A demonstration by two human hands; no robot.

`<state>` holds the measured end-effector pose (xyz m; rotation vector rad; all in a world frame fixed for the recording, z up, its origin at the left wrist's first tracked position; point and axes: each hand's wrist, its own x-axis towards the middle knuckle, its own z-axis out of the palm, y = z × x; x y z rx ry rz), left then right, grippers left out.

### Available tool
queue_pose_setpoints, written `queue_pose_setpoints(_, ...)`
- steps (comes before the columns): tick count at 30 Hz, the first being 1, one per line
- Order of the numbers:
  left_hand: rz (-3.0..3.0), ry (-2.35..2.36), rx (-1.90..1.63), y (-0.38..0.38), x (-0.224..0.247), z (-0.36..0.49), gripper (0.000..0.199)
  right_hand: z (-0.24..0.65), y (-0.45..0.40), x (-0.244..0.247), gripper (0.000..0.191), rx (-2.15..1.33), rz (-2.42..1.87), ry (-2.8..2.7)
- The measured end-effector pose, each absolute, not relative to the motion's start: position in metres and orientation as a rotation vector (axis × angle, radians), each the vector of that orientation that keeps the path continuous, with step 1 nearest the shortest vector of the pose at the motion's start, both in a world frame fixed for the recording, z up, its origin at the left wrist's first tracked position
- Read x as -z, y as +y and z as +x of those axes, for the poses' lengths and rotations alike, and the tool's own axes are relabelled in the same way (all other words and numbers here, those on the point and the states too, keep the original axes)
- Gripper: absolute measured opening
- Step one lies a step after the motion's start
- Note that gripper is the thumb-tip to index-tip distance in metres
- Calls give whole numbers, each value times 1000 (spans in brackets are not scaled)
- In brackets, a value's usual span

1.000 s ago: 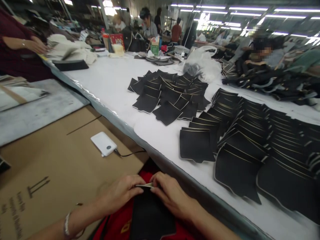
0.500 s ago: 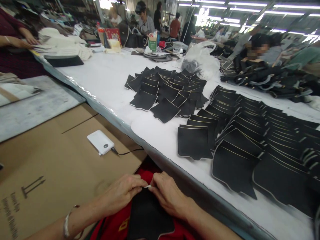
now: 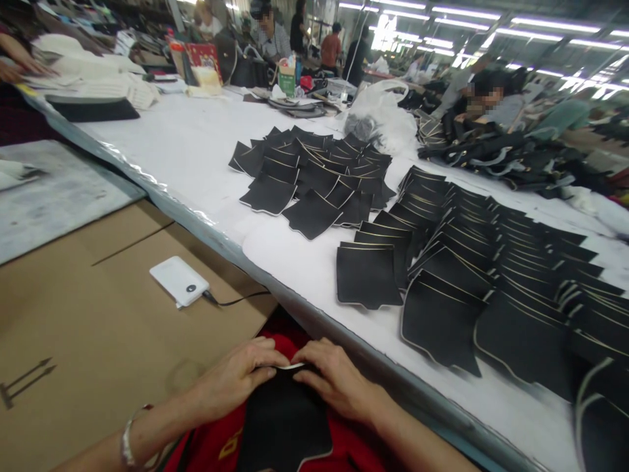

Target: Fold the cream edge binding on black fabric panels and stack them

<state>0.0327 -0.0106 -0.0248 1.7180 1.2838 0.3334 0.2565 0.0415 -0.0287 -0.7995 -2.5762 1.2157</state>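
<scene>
Head view: left hand (image 3: 240, 373) and right hand (image 3: 334, 380) both pinch the pale edge (image 3: 291, 368) of a black panel (image 3: 285, 419) over red cloth (image 3: 346, 452) beside the table (image 3: 162, 141). Working that edge seems the current step, probably calling next for even pressure along it. Compared with half a second ago, more edge shows between the hands.

White device (image 3: 175, 278) w/ blk cable (image 3: 246, 300) is lying on the cardboard (image 3: 93, 314), lower L. Clear plastic bag (image 3: 393, 118) is sitting on the white surface (image 3: 162, 141), twd the far side; green box (image 3: 287, 84) & red box (image 3: 204, 56) are standing further L, at back. Pale stack (image 3: 93, 69) is resting far L. Strip lights (image 3: 466, 15) are glowing overhead; person in rust top (image 3: 331, 50) is standing in bkgd.
</scene>
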Motion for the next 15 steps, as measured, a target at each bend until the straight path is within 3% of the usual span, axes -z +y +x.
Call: queue_pose_setpoints(15,1623,1271,-430,2,29,43,20,255,45,35,15,-1474,-981,-2269)
